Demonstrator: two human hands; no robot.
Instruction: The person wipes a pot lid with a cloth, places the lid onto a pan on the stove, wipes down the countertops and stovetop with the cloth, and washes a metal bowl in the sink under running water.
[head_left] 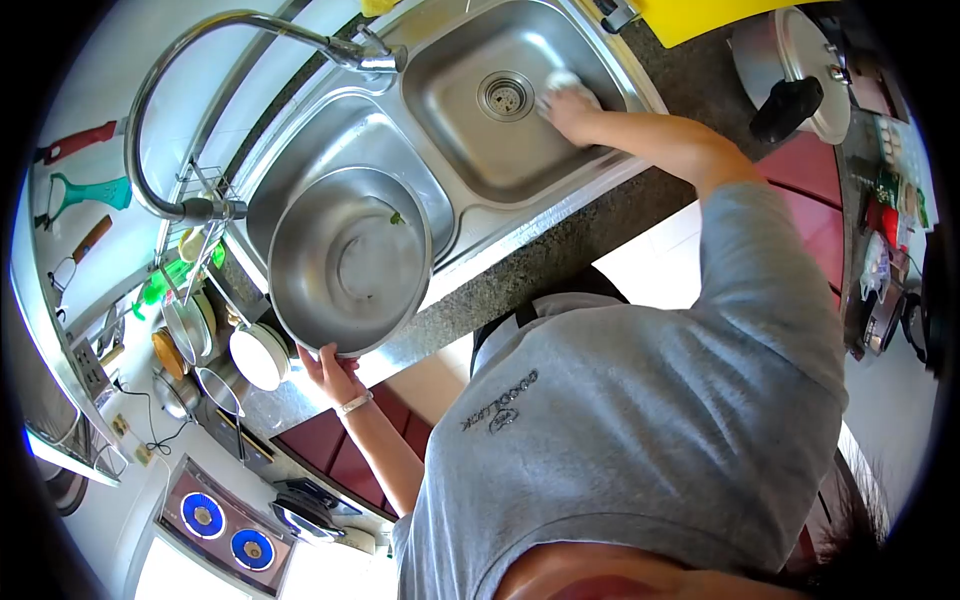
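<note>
Wide, round brushed-steel basin [300, 260] is held at its six-o'clock rim by the left hand [335, 377], fingers partly curled, gripping the edge. Basin sits at twelve to one o'clock from that hand, overlapping the rectangular steel left sink bowl [335, 125]; support underneath can't be told. Small green leaf scrap [397, 218] is seen inside, between one and two o'clock of basin centre.

Soft-looking white wad [562, 79] is touched by the right hand [572, 114], at its twelve o'clock, inside the smooth, round-cornered steel right sink bowl [490, 165]. Finger closure can't be told. Countertop [540, 240]: dark, speckled.
</note>
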